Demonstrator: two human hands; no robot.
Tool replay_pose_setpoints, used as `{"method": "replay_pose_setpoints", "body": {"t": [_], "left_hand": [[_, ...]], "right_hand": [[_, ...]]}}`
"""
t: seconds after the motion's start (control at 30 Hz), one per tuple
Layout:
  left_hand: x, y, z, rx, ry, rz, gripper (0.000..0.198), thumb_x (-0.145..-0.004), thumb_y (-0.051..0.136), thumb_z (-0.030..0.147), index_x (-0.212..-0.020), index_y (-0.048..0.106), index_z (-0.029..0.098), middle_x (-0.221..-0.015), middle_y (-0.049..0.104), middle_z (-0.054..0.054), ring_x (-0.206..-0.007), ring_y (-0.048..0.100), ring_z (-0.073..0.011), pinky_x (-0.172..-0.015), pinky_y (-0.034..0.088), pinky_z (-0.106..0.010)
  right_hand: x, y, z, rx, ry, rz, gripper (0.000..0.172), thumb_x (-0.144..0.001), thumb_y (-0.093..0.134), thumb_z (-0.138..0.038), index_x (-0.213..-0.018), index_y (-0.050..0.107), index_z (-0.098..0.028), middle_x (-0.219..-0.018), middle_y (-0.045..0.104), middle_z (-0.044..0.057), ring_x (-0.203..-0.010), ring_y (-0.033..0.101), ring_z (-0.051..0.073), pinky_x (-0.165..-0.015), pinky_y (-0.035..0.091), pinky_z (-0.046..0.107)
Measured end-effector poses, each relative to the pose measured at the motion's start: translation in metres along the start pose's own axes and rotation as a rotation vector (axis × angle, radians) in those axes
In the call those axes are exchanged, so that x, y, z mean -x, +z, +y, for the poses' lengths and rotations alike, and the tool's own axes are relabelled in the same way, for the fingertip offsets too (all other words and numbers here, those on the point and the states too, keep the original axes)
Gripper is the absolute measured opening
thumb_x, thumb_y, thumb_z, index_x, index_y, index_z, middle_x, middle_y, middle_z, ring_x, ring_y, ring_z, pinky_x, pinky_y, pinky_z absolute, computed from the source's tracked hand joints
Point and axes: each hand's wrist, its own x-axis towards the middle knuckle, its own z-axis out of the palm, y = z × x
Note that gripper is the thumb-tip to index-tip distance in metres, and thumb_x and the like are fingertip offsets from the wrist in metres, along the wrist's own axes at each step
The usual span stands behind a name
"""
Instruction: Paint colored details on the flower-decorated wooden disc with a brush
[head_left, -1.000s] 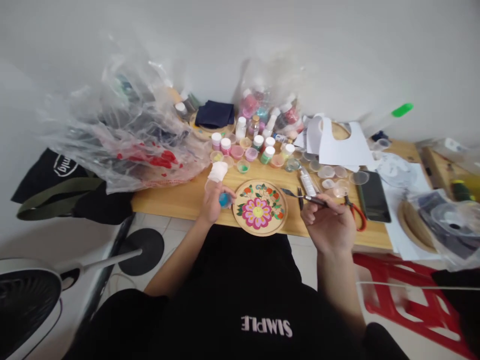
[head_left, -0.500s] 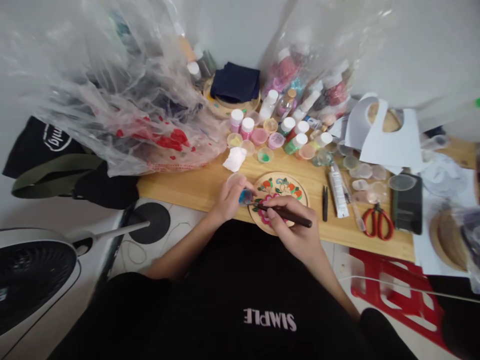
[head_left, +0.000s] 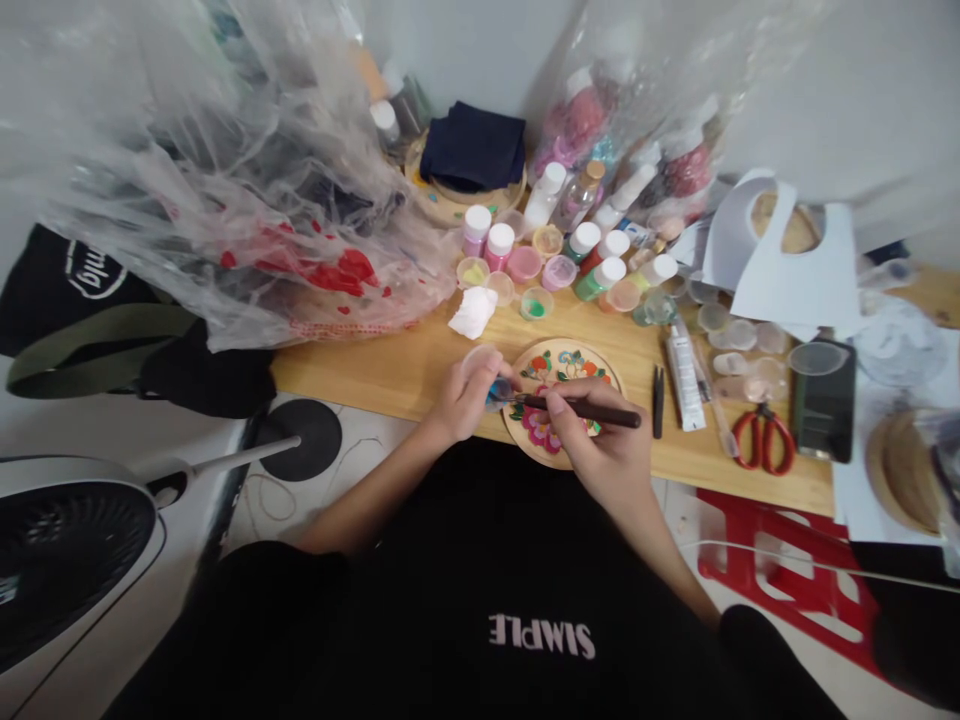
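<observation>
Right hand (head_left: 611,450) partly covers painted disc (head_left: 556,376); frame edge crops fan (head_left: 71,560).

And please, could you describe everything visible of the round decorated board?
The round board looks wooden and pale, with pink, orange, blue and green floral decoration. It lies flat on the table, its near rim seemingly past the edge. The right hand partly hides it; whether they touch is unclear.
</observation>
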Motion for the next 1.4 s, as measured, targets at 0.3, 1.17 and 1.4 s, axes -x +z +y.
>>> {"method": "replay_pose_setpoints", "body": {"t": [0.3,1.17,1.4], "left_hand": [[-0.001,0.002,0.005,-0.062,0.017,0.019,0.076,-0.098,0.037,0.078,-0.066,0.073,0.019,-0.062,0.071,-0.004,-0.058,0.064,-0.015,-0.06,0.052,-0.029],[-0.05,0.022,0.091,0.308,-0.184,-0.236,0.059,-0.096,0.053,0.066,-0.062,0.063,0.019,-0.058,0.069,-0.005,-0.046,0.06,-0.0142,-0.045,0.046,-0.027],[-0.053,0.024,0.085,0.305,-0.232,-0.156,0.065,-0.096,0.049,0.068,-0.06,0.066,0.018,-0.05,0.062,-0.004,-0.04,0.053,-0.0121,-0.043,0.042,-0.026]], "right_hand": [[-0.001,-0.009,-0.001,0.056,-0.123,-0.15,0.012,-0.081,0.067,-0.013,-0.086,0.072,-0.022,-0.079,0.078,-0.001,-0.057,0.067,0.009,-0.052,0.053,0.02],[-0.073,-0.043,-0.019,-0.497,0.12,0.262,0.029,-0.074,0.077,-0.04,-0.06,0.06,-0.021,-0.037,0.044,-0.007,-0.028,0.039,0.007,-0.029,0.027,0.02],[-0.061,-0.045,-0.004,-0.589,0.04,0.27,0.028,-0.08,0.077,-0.039,-0.066,0.06,-0.022,-0.046,0.053,-0.007,-0.034,0.044,0.007,-0.034,0.034,0.02]]}}
